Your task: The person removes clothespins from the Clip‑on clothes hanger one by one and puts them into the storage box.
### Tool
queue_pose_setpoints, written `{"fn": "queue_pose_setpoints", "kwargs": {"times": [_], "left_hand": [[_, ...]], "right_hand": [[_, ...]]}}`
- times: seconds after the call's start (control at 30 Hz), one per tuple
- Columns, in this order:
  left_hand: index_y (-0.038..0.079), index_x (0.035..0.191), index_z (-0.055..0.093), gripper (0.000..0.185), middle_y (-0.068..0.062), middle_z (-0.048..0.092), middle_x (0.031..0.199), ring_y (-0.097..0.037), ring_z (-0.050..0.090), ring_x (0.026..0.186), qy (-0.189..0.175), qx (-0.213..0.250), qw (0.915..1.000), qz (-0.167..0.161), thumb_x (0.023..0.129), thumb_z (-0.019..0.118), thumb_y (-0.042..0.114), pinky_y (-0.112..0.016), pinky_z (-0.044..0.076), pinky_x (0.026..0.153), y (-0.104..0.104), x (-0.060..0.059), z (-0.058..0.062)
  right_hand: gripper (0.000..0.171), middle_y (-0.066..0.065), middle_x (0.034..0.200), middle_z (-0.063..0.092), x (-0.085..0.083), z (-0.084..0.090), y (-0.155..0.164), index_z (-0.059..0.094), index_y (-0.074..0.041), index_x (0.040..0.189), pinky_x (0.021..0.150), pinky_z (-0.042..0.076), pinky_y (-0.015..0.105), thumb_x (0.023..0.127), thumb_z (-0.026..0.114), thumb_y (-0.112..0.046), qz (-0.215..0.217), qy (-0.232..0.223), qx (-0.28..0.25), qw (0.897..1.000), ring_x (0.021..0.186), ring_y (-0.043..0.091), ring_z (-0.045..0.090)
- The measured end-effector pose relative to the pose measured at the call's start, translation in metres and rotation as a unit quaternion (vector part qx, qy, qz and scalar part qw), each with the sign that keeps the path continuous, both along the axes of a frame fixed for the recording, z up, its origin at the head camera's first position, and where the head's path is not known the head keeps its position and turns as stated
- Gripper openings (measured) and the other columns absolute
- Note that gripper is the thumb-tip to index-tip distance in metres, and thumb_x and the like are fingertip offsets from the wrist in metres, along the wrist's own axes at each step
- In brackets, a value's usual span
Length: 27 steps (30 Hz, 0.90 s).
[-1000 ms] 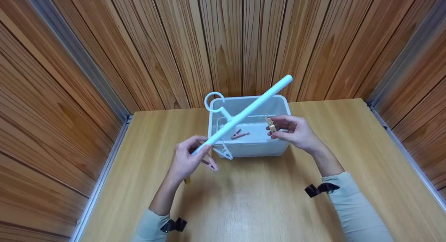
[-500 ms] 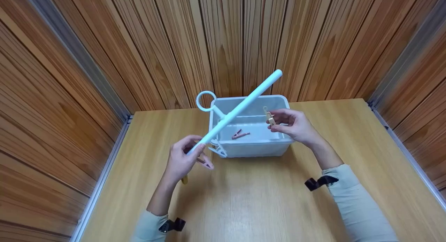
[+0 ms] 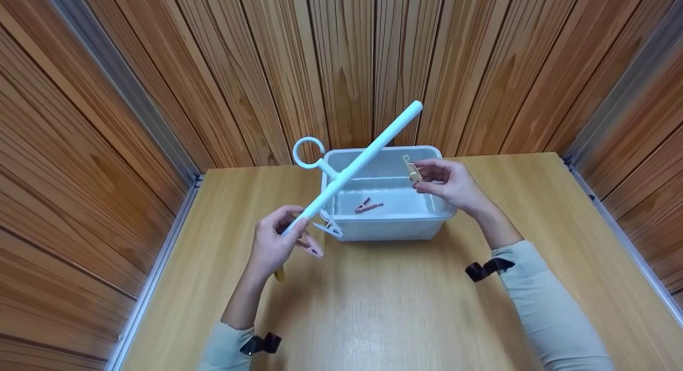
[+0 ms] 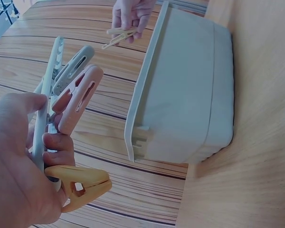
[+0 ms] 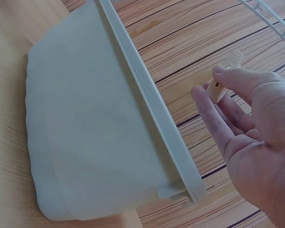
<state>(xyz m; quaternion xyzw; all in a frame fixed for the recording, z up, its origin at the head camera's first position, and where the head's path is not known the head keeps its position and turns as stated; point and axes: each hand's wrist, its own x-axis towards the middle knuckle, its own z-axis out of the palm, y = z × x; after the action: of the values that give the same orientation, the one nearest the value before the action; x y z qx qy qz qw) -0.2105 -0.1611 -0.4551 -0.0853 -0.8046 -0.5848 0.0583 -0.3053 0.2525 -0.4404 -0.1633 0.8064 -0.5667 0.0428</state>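
Observation:
A pale blue clothes hanger slants up to the right, its lower end gripped by the left hand. Clips hang along its underside: a light blue clip, a pink clip beside the fingers, and a yellow clip below the hand. Between thumb and fingers, the right hand pinches a light yellow clothespin over the right side of a white plastic bin. Inside the bin lies a pink clothespin, touching neither hand.
The bin stands on a wooden table, close to the plank wall at the back. Plank walls with metal edges flank the table left and right. The hanger crosses above the bin's left part.
The left hand has shifted a little left with the hanger, whose raised end has moved up and left. The right hand has risen slightly, still pinching its clothespin.

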Motion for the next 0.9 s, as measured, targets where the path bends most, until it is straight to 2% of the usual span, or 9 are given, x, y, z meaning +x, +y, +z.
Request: {"fn": "queue_pose_setpoints", "kwargs": {"times": [0.13,0.4,0.5,0.67,0.9], "left_hand": [[0.004,0.126,0.079,0.019,-0.019,0.077,0.1,-0.017,0.07,0.088,0.0,0.005,1.0,0.008,0.108,0.075,0.01,-0.026,0.063,0.082,-0.003,-0.002,-0.002],[0.001,0.123,0.079,0.018,-0.016,0.077,0.092,-0.012,0.07,0.081,0.019,0.01,0.9998,0.003,0.106,0.075,0.007,-0.026,0.057,0.075,-0.004,-0.001,-0.002],[0.002,0.123,0.079,0.018,-0.013,0.076,0.091,-0.013,0.069,0.081,0.016,0.005,0.9998,0.007,0.107,0.075,0.007,-0.027,0.056,0.076,-0.004,-0.001,-0.001],[0.002,0.125,0.079,0.019,-0.014,0.076,0.092,-0.014,0.07,0.083,0.013,0.001,0.9999,0.009,0.108,0.075,0.008,-0.027,0.058,0.079,-0.004,-0.001,-0.002],[0.001,0.126,0.078,0.019,-0.013,0.076,0.093,-0.013,0.07,0.082,0.015,0.004,0.9999,0.007,0.108,0.074,0.009,-0.025,0.06,0.078,-0.004,-0.002,-0.003]], "right_hand": [[0.05,0.002,0.116,0.076,-0.004,-0.001,-0.001,0.066,0.0,0.151,0.091,0.065,0.02,0.104,0.08,-0.005,-0.003,-0.006,0.012,1.0,0.104,0.009,0.075],[0.049,0.014,0.118,0.074,-0.012,-0.006,-0.001,0.068,0.0,0.15,0.088,0.065,0.02,0.102,0.079,-0.001,0.001,-0.019,0.032,0.999,0.102,0.011,0.073],[0.049,0.016,0.119,0.073,-0.013,-0.007,0.0,0.068,-0.002,0.15,0.089,0.065,0.019,0.103,0.079,-0.002,0.001,-0.027,0.037,0.999,0.102,0.011,0.073],[0.05,0.018,0.121,0.073,-0.013,-0.007,0.001,0.066,-0.002,0.153,0.09,0.065,0.02,0.104,0.078,-0.004,-0.004,-0.038,0.036,0.999,0.103,0.011,0.073],[0.051,0.014,0.121,0.073,-0.013,-0.008,0.001,0.065,-0.003,0.154,0.09,0.066,0.021,0.105,0.077,-0.003,-0.013,-0.033,0.029,0.999,0.104,0.011,0.074]]}}
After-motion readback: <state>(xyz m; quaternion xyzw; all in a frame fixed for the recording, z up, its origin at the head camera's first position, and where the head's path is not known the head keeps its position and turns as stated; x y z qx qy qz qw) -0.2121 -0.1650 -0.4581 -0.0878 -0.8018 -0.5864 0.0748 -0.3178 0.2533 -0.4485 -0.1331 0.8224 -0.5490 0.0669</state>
